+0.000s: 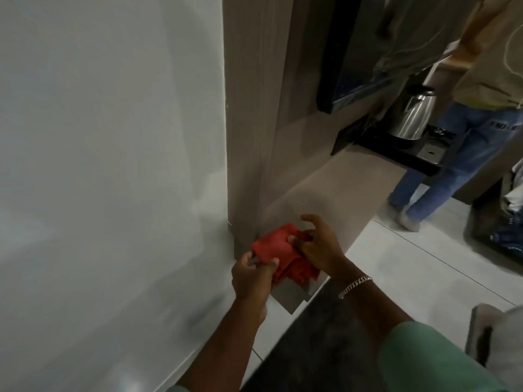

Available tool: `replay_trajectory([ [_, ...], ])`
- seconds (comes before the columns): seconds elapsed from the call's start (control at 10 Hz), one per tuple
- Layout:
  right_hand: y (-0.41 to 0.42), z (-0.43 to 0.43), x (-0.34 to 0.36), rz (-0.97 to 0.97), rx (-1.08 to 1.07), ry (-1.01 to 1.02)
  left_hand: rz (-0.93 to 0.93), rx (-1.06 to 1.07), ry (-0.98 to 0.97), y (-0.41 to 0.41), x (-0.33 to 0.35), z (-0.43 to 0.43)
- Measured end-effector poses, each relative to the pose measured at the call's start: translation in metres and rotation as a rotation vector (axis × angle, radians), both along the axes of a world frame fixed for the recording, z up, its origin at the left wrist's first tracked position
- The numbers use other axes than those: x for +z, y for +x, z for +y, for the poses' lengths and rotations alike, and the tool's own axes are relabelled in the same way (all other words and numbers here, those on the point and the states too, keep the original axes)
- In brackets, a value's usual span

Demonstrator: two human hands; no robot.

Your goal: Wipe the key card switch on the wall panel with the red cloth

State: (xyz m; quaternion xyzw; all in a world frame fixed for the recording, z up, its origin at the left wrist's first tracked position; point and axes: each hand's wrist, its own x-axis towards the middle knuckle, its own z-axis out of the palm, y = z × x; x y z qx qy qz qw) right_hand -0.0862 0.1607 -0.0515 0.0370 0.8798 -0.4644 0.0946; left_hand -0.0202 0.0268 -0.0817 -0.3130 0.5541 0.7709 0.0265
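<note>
Both hands low in the frame, meeting over a crumpled red cloth (283, 254). Left hand (253, 274) closed on the cloth's near edge, thumb pressed on top of the fabric. Right hand (318, 244) gripping the far side of the same cloth, some fingers curled into the folds, forefinger lifted free above. Silver chain bracelet (355, 286) around the right wrist; green sleeve (424, 360) further up that arm. Cloth held in front of the foot of a plain white wall (107, 165), just beside a grey wood-grain wall panel (246, 108). No key card switch to be made out on the panel. Further right, a pale brown worktop (339, 190) carrying a black tray (396, 152) with a steel kettle (413, 114) on it. Beyond, a second person in blue jeans (464, 157) standing on the pale tiled floor (410, 250). Whole view somewhat blurred.
</note>
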Motion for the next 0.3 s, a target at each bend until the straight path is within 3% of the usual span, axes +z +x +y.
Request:
replay_trajectory([
  [0.2, -0.022, -0.01, -0.023, 0.154, 0.01, 0.163, 0.034, -0.03, -0.071, -0.005, -0.023, -0.018],
  [0.3, -0.015, -0.021, -0.016, 0.266, -0.026, 0.367, 0.072, -0.072, -0.343, 0.011, -0.008, -0.043],
])
